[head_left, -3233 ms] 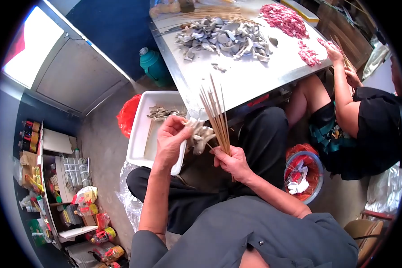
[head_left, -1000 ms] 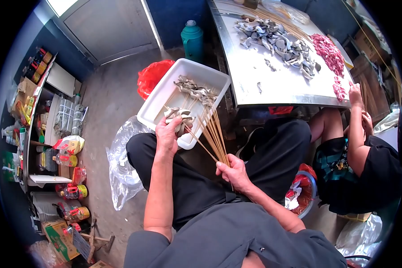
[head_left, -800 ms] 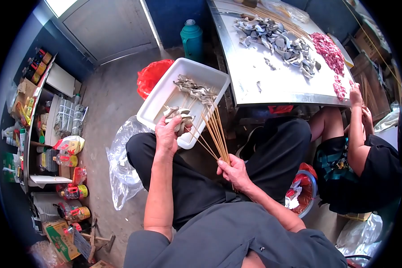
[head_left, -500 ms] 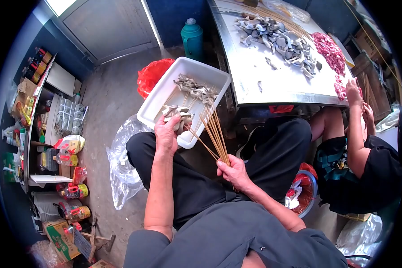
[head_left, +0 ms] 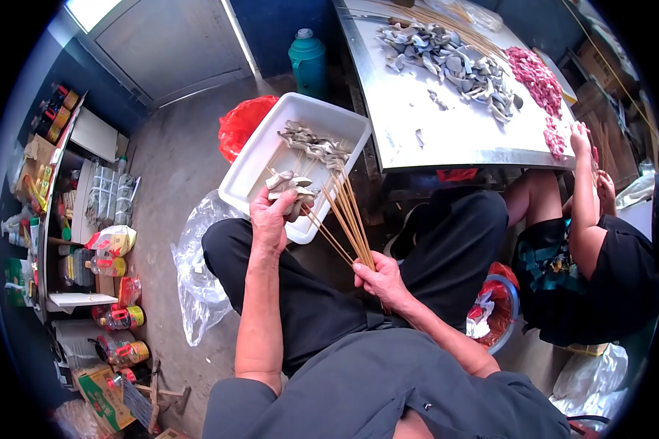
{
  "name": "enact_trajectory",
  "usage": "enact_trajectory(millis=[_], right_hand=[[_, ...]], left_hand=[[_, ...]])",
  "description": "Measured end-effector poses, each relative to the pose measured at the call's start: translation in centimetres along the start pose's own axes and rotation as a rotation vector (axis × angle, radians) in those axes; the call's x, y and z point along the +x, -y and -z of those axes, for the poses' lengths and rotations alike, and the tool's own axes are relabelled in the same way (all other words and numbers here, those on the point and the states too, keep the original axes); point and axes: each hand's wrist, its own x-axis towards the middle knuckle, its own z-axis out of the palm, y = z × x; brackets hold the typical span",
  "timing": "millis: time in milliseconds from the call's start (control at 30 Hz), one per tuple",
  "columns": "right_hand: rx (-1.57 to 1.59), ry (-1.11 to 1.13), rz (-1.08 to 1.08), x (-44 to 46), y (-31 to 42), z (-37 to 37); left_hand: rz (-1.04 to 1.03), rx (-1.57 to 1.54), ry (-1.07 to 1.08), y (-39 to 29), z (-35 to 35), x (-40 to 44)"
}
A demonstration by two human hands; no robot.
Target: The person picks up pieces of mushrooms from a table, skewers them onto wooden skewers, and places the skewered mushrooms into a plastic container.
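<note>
My left hand (head_left: 271, 219) is closed around a cluster of grey-white sliced pieces (head_left: 291, 184) threaded on skewers. Lower down, my right hand (head_left: 383, 279) grips the bare ends of a fanned bundle of thin wooden skewers (head_left: 350, 216). Some of these run up to my left hand, others toward the tray. Just beyond my hands sits a white plastic tray (head_left: 243, 170), tilted in view, with more threaded grey pieces (head_left: 311, 144) inside. Exactly which skewers each finger holds is hidden.
A metal-topped table (head_left: 410, 139) bears loose grey slices (head_left: 458, 66) and pink meat pieces (head_left: 536, 80). A co-worker's arm (head_left: 584, 197) reaches its edge. Nearby are a red bag (head_left: 240, 128), a teal flask (head_left: 307, 66), a lined bucket (head_left: 514, 314) and clear plastic (head_left: 198, 285).
The whole view has shifted slightly, with the tray and table a little farther left. Both hands keep their hold, almost unmoved.
</note>
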Motion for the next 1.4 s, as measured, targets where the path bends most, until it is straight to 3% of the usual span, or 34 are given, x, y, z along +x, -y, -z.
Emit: enact_trajectory(millis=[567,933,1033,1400], right_hand=[[0.036,-0.096,0.097,0.4,-1.2,-0.2],[0.026,-0.098,0.099,1.1,-1.3,0.0],[0.012,-0.101,0.111,1.1,-1.4,0.0],[-0.054,-0.135,0.087,0.4,-2.3,0.2]], left_hand=[[0.128,-0.044,0.098,2.8,-1.7,-0.7],[0.02,-0.036,-0.14,2.6,-1.0,0.9],[0.04,0.043,-0.065,2.6,0.0,1.0],[0.126,-0.014,-0.13,4.6,-0.4,0.6]])
